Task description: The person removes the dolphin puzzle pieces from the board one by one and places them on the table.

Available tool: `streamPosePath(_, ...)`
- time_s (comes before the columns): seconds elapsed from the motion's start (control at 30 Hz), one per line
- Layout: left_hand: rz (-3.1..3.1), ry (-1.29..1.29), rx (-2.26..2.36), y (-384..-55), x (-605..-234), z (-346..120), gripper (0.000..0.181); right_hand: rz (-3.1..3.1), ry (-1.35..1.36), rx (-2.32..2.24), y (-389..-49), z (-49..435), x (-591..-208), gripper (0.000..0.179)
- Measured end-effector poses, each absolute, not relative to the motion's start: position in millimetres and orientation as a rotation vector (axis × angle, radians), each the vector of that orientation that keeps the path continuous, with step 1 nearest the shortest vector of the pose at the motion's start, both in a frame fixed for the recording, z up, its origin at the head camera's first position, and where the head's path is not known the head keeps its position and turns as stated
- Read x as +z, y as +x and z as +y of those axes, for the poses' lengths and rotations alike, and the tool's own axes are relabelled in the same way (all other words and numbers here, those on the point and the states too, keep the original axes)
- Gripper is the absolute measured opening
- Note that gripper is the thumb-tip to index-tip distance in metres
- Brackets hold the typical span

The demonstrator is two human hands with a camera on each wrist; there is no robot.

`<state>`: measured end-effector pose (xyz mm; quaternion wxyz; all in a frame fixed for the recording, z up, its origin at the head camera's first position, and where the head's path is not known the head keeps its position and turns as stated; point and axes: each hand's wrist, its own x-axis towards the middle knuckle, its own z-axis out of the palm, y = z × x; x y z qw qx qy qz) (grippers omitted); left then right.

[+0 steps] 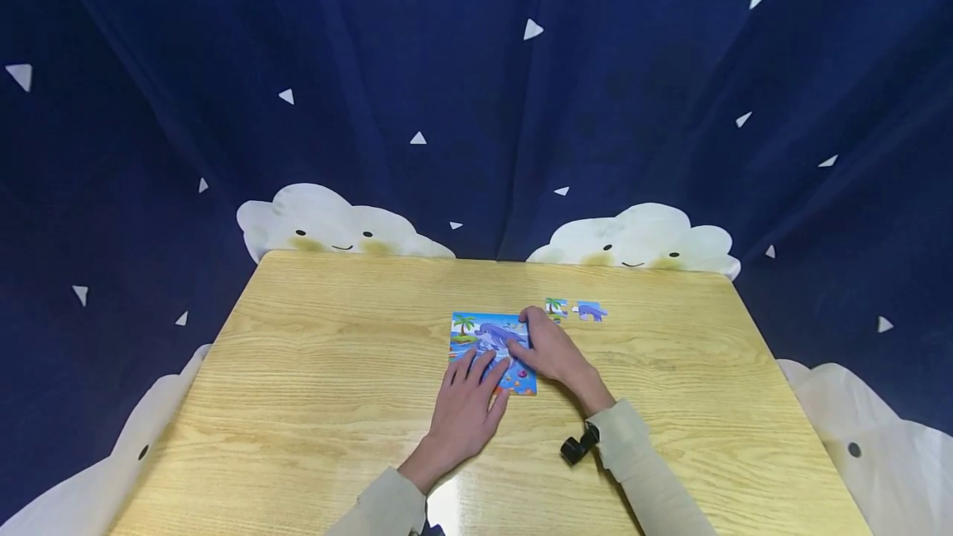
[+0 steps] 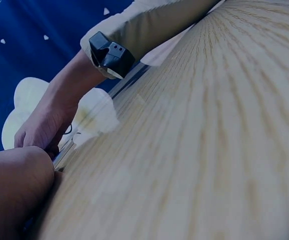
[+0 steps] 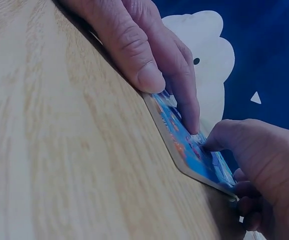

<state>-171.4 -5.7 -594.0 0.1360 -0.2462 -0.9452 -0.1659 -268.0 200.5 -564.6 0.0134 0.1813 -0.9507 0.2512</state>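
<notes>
A square puzzle board [image 1: 529, 380] with a dolphin, a palm tree and blue sea on it lies on the wooden table. My left hand [image 1: 463, 412] rests on its lower left part with the fingers spread and fairly straight. At the board's right edge, my right hand [image 1: 554, 350] has its thumb [image 3: 219, 137] on the printed face and its other fingers curled against the side, pinching the edge. The right wrist view shows the board's thickness and rounded corner. In the left wrist view the board is hidden behind the left hand [image 2: 14, 185].
Just beyond the right hand lie loose jigsaw pieces, one with a palm tree [image 1: 554, 307] and one with a dolphin [image 1: 591, 311]. The wooden table [image 1: 320, 346] spreads around. A dark blue curtain [image 1: 476, 89] with white clouds hangs behind it.
</notes>
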Motion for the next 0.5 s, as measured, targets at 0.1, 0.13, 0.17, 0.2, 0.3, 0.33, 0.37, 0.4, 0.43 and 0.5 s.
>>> streamPosePath(0.1, -2.713, -0.711, -0.465, -171.1, -594.2, -5.5, 0.049, -2.964, 0.557, 0.794, -268.2, 200.7, -564.8, 0.053)
streamPosePath(0.13, -2.711, -0.709, -0.459, -171.1, -594.3, -5.4, 0.049, -2.960, 0.555, 0.803, -268.1, 200.9, -564.7, 0.052)
streamPosePath(0.17, -2.712, -0.708, -0.454, -171.1, -594.1, -5.3, 0.049, -2.956, 0.552, 0.813, -268.2, 201.1, -564.7, 0.051)
streamPosePath(0.2, -2.713, -0.710, -0.454, -171.1, -594.0, -5.2, 0.049, -2.950, 0.550, 0.820, -268.2, 201.3, -564.7, 0.051)
streamPosePath(0.3, -2.715, -0.713, -0.456, -171.2, -594.3, -4.8, 0.049, -2.916, 0.548, 0.854, -268.4, 202.8, -565.3, 0.046)
streamPosePath(0.33, -2.717, -0.712, -0.457, -171.3, -594.1, -4.9, 0.049, -2.901, 0.550, 0.868, -268.6, 203.2, -565.5, 0.044)
streamPosePath(0.37, -2.717, -0.712, -0.456, -171.2, -594.1, -4.9, 0.049, -2.888, 0.554, 0.887, -269.0, 203.6, -565.9, 0.042)
streamPosePath(0.4, -2.717, -0.711, -0.455, -171.3, -594.3, -4.8, 0.049, -2.864, 0.565, 0.914, -269.4, 203.9, -566.2, 0.038)
streamPosePath(0.43, -2.718, -0.710, -0.456, -171.3, -594.3, -4.8, 0.049, -2.843, 0.576, 0.943, -269.9, 204.2, -566.5, 0.034)
streamPosePath(0.5, -2.720, -0.709, -0.459, -171.5, -594.2, -4.9, 0.049, -2.806, 0.600, 1.001, -270.9, 204.1, -566.8, 0.025)
